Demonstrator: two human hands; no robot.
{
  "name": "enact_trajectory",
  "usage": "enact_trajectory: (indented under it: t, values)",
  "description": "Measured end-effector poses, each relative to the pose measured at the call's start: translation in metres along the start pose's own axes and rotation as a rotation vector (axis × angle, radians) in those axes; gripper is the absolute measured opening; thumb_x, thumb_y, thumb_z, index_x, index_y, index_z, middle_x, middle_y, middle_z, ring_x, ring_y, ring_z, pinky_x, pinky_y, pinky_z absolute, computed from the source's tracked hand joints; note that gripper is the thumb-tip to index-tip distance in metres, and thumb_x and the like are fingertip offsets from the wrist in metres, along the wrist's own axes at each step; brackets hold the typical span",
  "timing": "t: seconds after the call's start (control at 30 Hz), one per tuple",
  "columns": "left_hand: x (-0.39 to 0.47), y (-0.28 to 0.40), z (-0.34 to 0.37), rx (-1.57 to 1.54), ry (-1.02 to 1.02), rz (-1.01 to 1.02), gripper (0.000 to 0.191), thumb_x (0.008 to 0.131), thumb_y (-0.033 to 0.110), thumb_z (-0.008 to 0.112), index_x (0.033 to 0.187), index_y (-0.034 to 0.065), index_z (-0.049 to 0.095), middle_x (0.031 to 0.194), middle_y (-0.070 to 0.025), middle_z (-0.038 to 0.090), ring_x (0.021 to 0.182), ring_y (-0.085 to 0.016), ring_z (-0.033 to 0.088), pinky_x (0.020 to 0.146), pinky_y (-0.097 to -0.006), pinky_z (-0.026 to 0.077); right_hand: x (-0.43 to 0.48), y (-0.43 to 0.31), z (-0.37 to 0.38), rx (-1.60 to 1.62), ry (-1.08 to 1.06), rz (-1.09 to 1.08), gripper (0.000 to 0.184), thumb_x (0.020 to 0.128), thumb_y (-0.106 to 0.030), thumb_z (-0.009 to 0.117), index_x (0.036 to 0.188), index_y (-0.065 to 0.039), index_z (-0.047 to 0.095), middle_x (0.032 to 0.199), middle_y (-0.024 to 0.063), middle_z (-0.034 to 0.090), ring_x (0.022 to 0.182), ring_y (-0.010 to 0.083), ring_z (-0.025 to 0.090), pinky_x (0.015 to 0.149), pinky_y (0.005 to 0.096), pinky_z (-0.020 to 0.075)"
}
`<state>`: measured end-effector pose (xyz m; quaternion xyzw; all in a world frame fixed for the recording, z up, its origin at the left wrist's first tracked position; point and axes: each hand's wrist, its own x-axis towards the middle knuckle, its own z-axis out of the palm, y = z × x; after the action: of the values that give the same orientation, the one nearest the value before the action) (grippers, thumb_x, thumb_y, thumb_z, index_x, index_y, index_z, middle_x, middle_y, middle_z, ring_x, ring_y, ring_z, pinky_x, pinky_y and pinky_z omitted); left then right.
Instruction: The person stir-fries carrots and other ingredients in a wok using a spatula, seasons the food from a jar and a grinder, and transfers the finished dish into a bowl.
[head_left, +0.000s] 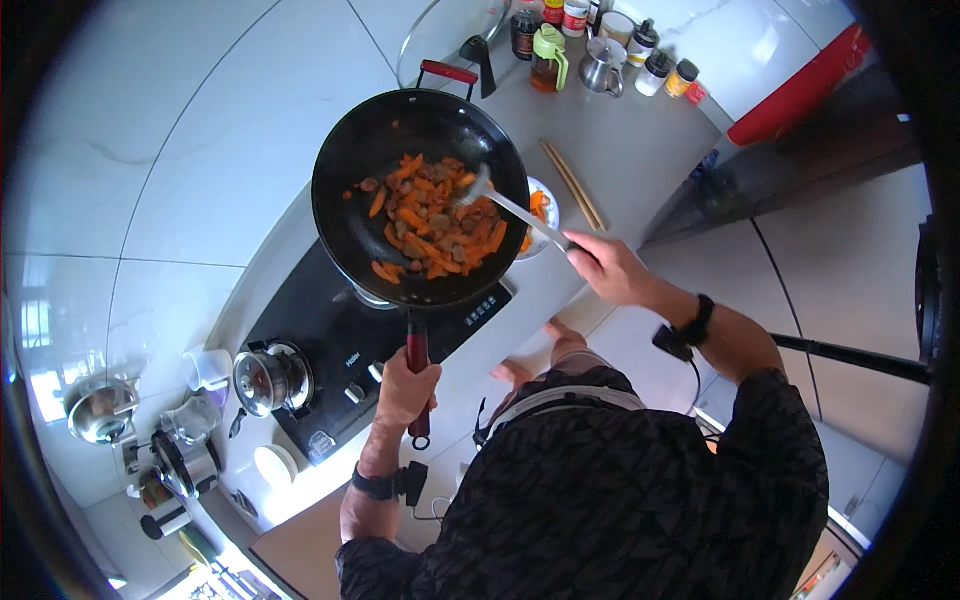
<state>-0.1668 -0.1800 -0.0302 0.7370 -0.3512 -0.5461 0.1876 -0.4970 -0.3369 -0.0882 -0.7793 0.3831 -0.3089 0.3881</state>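
Observation:
My left hand (409, 386) is closed around the dark red handle of a black wok (352, 150). Inside the wok lie orange carrot pieces (431, 251) mixed with browned bits that look like sliced meat. In my right hand (606, 264) is the dark grip of a metal spatula (529, 219); its blurred head rests among the food on the wok's right side. Partly hidden behind the wok's right rim, a white plate (553, 214) holds more carrot pieces. The wok covers part of a black gas hob (442, 341).
Wooden chopsticks (574, 186) lie right of the plate. Along the back wall stand a green-topped oil jug (549, 60), a steel pot (602, 67) and several seasoning jars. A glass lid (431, 41) leans behind the wok. A lidded glass pot (261, 384) sits on the left burner.

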Motion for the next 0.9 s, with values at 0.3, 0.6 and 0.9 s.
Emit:
enact_trajectory:
  t: [0.3, 0.6, 0.9]
  values:
    - [-0.004, 0.012, 0.007, 0.051, -0.006, -0.039, 0.025, 0.084, 0.014, 0.064, 0.097, -0.0025, 0.051, 0.066, -0.0104, 0.058, 0.045, -0.017, 0.057, 0.042, -0.0278, 0.048, 0.103, -0.003, 0.037, -0.133, 0.034, -0.152, 0.044, 0.094, -0.008, 0.052, 0.138, -0.007, 0.046, 0.104, 0.0201, 0.066, 0.084, 0.0392, 0.065, 0.073, 0.0408, 0.052]
    - [0.006, -0.002, 0.003, 0.039, 0.041, -0.038, 0.023, 0.082, 0.012, 0.064, 0.096, -0.0013, 0.051, 0.065, -0.0102, 0.057, 0.045, -0.017, 0.057, 0.042, -0.0282, 0.048, 0.025, 0.028, 0.016, -0.265, -0.037, -0.077, 0.046, 0.091, -0.006, 0.056, 0.135, -0.002, 0.048, 0.09, 0.0199, 0.067, 0.068, 0.0335, 0.065, 0.059, 0.0412, 0.0506]
    - [0.013, 0.006, 0.007, 0.025, 0.096, 0.033, 0.014, 0.08, 0.005, 0.061, 0.083, 0.0018, 0.048, 0.057, -0.0039, 0.051, 0.04, -0.014, 0.051, 0.036, -0.0289, 0.043, 0.061, 0.02, 0.016, -0.448, 0.017, -0.073, 0.05, 0.091, -0.013, 0.057, 0.138, -0.001, 0.044, 0.083, 0.0183, 0.067, 0.067, 0.0326, 0.065, 0.059, 0.0411, 0.0517]
